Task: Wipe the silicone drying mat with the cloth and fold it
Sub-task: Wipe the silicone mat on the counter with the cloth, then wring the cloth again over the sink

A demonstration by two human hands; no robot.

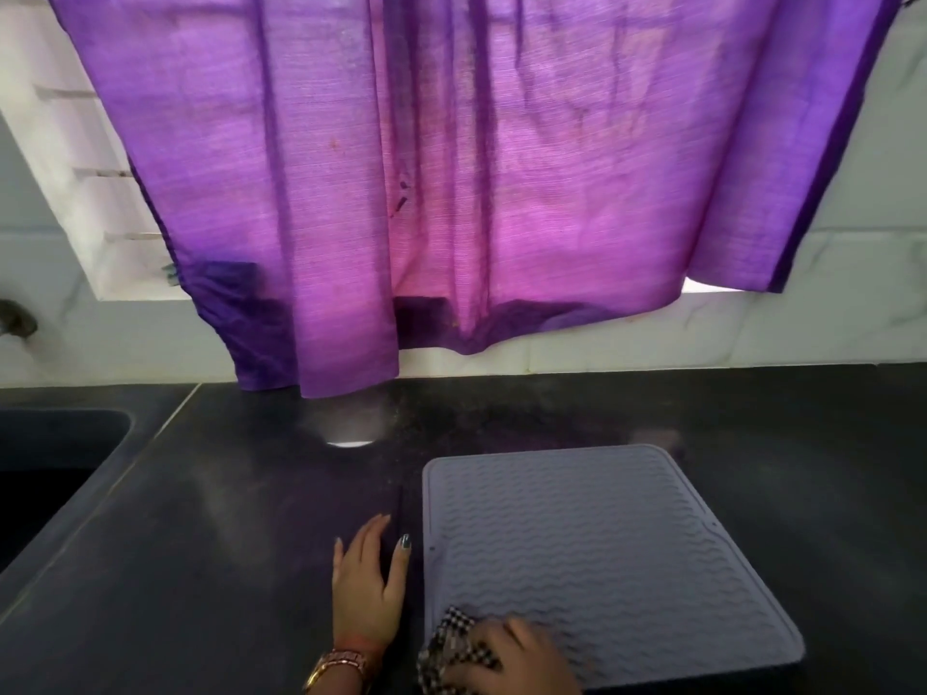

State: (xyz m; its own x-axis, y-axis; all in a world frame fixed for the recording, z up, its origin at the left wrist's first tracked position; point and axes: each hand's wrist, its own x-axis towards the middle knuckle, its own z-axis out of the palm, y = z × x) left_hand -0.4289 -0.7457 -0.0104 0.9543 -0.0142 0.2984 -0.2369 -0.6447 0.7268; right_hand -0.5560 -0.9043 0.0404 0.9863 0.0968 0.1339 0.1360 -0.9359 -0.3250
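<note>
The grey silicone drying mat (602, 559) lies flat in the lower right of the frame on the black counter (200, 544). It looks floppy and grippy, light enough to lift by a corner or the raised rim, and should bend over without a crease. At its near-left corner the right hand (511, 654) presses a checked cloth (451, 644), fingers bunched over it. The left hand (368, 589) rests flat and spread on the counter just beside the mat. A purple curtain (451, 168) hangs above.
</note>
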